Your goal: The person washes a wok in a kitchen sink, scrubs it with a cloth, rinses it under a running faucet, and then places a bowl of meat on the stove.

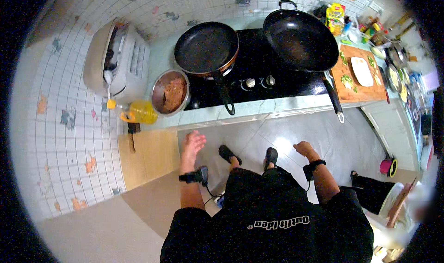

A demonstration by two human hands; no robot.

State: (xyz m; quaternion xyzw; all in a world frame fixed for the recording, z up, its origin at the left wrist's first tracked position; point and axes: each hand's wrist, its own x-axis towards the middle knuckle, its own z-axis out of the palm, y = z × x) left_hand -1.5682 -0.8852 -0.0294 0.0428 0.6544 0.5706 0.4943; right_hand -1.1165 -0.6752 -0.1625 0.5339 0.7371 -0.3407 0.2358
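My left hand (193, 143) is held in the air before the counter's front edge, fingers apart, holding nothing; the metal bowl (157, 96) with reddish-brown food (174, 93) is nearest to it. My right hand (303, 148), fingers curled with nothing visible in them, hangs above the floor, left of the wok handle's end. A frying pan (207, 48) sits on the left of the black gas hob (249, 55), its handle pointing towards me. The larger black wok (300, 41) is on the right, its handle (333, 98) reaching past the counter edge.
An oil bottle (144, 113) and a disinfecting cabinet or toaster-like appliance (138, 65) stand left. Right of the wok, a wooden cutting board (350, 93) bears a white dish (361, 71) and chopped vegetables (347, 81). Another person (378, 193) is at the lower right.
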